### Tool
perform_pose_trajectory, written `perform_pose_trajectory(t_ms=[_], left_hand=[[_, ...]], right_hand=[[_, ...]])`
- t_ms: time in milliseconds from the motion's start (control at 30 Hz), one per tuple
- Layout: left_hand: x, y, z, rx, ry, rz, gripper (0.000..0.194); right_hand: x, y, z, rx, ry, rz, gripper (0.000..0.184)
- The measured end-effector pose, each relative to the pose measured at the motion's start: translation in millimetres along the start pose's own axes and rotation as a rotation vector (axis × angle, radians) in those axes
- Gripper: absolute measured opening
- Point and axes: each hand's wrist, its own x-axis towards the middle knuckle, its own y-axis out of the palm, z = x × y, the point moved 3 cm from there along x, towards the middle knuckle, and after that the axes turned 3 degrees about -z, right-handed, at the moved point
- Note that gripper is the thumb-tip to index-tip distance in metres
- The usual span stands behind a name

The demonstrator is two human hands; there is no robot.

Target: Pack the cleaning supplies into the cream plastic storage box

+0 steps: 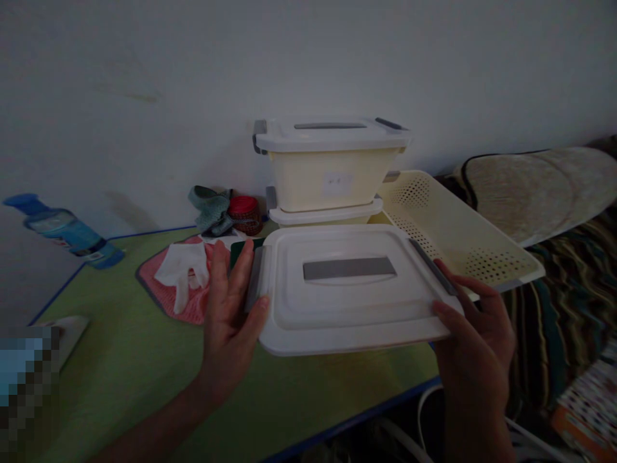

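Observation:
A white container lid [351,302] with a grey handle strip and grey side latches is held level above the green table [130,360]. My left hand [231,308] grips its left edge, thumb on top by the latch. My right hand [475,334] grips its right edge near the other latch. Behind the lid, two cream storage boxes [332,170] stand stacked against the wall, the top one closed with its own lid. A perforated cream tray [457,238] leans beside them on the right.
A pink cloth [166,292] with a white glove [186,270] lies at left. Behind are a teal rag [212,209], a red-topped item [245,212] and a blue bottle [67,231]. A padded board [540,186] and striped fabric [563,308] are at right.

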Motion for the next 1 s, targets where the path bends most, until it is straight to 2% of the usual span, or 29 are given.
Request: perform_pose_trajectory(t_ms=[133, 333, 767, 900, 1000], left_hand=[[2, 0.2, 0, 0.009, 0.026, 0.012, 0.075], [7, -0.2, -1, 0.027, 0.049, 0.031, 0.075], [9, 1.7, 0, -0.046, 0.081, 0.106, 0.068], [7, 2.1, 8, -0.067, 0.057, 0.077, 0.061], [7, 2.6, 13, -0.097, 0.019, 0.036, 0.063]], right_hand=[[0, 1, 0, -0.001, -0.004, 0.003, 0.037], [0, 6, 5, 0.002, -0.147, 0.043, 0.034], [0, 5, 3, 0.009, -0.118, 0.047, 0.029], [-1, 8, 2, 0.027, -0.169, 0.077, 0.025], [-3, 10, 0, 0.029, -0.147, 0.098, 0.022]])
